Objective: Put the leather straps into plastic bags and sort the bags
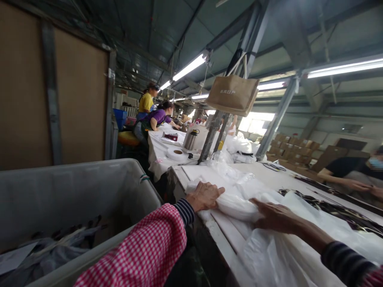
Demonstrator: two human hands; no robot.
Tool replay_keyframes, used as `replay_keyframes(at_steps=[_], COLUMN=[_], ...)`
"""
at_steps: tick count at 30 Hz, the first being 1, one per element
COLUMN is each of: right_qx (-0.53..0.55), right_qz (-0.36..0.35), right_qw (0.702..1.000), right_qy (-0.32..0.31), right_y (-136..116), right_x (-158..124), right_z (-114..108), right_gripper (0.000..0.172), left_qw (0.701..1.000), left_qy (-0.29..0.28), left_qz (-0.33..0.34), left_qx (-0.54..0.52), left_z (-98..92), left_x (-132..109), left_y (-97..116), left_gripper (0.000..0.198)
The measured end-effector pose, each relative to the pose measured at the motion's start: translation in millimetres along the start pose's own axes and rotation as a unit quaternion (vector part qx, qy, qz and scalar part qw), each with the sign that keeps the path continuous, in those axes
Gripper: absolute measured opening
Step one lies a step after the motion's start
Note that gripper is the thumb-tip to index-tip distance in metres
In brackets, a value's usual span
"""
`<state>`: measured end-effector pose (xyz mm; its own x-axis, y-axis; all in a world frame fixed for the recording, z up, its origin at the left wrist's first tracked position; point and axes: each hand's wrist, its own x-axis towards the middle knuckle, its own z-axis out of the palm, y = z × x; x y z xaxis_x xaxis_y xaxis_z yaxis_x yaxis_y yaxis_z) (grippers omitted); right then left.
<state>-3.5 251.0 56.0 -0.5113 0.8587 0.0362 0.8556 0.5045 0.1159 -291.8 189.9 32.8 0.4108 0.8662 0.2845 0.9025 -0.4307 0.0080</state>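
A stack of thin white plastic bags [239,205] lies bunched along the near edge of the worktable [211,235]. My left hand [205,196] is closed on the left end of this plastic, its fingers curled over the top. Farther right, my right hand [272,215] grips the same plastic, and its fingertips are partly hidden behind the fold. Loose white sheeting [275,255] hangs below my right forearm toward the table's front.
A grey plastic bin [143,189] with wrapped items stands at left. On the tables are a steel flask [190,139], a tape roll [176,154] and dark strips [329,209]. A tan bag [231,95] hangs from a post. Several co-workers sit or stand nearby.
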Motion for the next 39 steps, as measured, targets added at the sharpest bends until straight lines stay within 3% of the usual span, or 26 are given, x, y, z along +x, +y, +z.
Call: replay_keyframes(at_steps=[2,3,6,9,12,14,18,20,23,25,27,30,32,34,36,39], right_qx=[-0.048,-0.07,-0.099,-0.009,0.098,0.124,0.168,0.179,0.19,0.211,0.235,0.259,0.263,0.267,0.268,0.277], right_qz=[-0.002,-0.015,-0.087,-0.136,-0.109,-0.092,-0.101,-0.096,-0.082,-0.091,-0.108,-0.115,-0.099,-0.086,-0.104,-0.143], right_qw=[0.998,0.996,0.99,0.989,0.988,0.986,0.979,0.978,0.977,0.972,0.965,0.958,0.959,0.959,0.957,0.95], right_qy=[-0.049,-0.045,0.045,0.066,0.051,0.067,0.052,0.045,0.057,0.056,0.051,0.043,0.045,0.05,0.043,0.026], right_y=[-25.0,-38.5,-76.8,-101.3,-106.3,-102.4,-93.2,-90.4,-87.6,-86.3,-85.1,-83.2,-81.8,-80.9,-81.0,-82.6], right_x=[-3.5,-3.6,4.4,21.6,37.6,43.2,44.7,44.5,46.1,47.6,48.7,48.8,48.1,47.0,45.6,43.7], right_z=[-24.0,-34.6,-49.0,-30.9,0.1,13.0,12.7,9.2,8.9,10.6,12.4,15.7,18.2,19.9,19.9,18.1], right_gripper=[0.095,0.096,0.093,0.098,0.071,0.054,0.034,0.036,0.052,0.053,0.047,0.049,0.06,0.067,0.06,0.044], left_qw=[1.0,1.0,1.0,1.0,0.999,0.994,0.951,0.939,0.938,0.934,0.912,0.83,0.791,0.785,0.78,0.747], left_qy=[0.012,0.017,0.023,0.025,0.038,0.081,0.257,0.316,0.337,0.355,0.392,0.453,0.419,0.337,0.283,0.291], left_qz=[0.002,0.001,-0.003,-0.006,-0.016,-0.04,-0.087,-0.018,0.073,0.025,-0.076,-0.229,-0.278,-0.261,-0.214,-0.192], left_qx=[0.004,0.006,0.013,0.019,0.029,0.06,0.151,0.134,0.042,-0.025,-0.096,-0.231,-0.347,-0.451,-0.516,-0.566], left_z=[3.9,6.3,11.5,10.5,5.8,6.2,24.7,37.6,45.1,38.5,27.1,16.5,19.2,27.4,36.0,41.6], left_x=[-1.1,-1.7,-1.9,-3.0,-12.2,-22.2,-40.4,-45.4,-49.1,-52.8,-59.3,-70.5,-75.9,-79.3,-81.5,-84.6], left_y=[-1.2,-1.7,-2.5,-1.7,6.3,20.0,70.2,98.3,120.6,113.3,89.7,44.1,22.4,14.2,17.3,28.2], left_gripper=[0.041,0.042,0.044,0.047,0.052,0.051,0.037,0.028,0.022,0.021,0.021,0.016,0.011,0.01,0.017,0.043])
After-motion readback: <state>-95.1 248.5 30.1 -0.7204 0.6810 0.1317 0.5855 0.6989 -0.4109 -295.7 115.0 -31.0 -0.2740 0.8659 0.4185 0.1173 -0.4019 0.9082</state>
